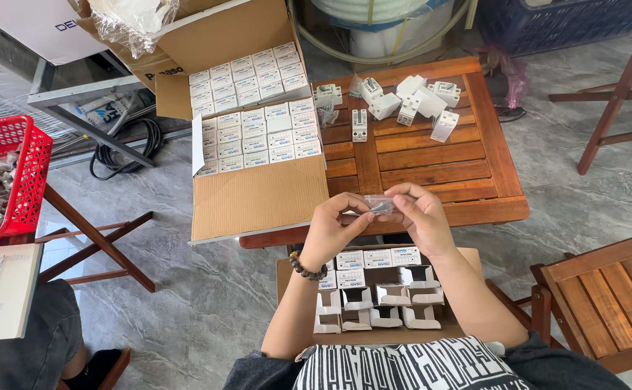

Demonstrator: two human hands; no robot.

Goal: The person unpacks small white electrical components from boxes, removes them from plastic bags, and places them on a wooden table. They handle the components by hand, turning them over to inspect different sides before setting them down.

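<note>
Small clear bag (pixel 378 206) of screws lies level between both hands, left hand (pixel 330 230) and right hand (pixel 420 215) each pinching one end.

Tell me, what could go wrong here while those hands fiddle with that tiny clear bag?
The small clear bag is pinched between the left hand and right hand over the table's edge; if it slips, small parts might spill to the floor. The big carton overhangs the table and could tip if bumped.

Bare slats (pixel 431 162) lie free between carton (pixel 258 198) and white parts (pixel 410 101)
</note>
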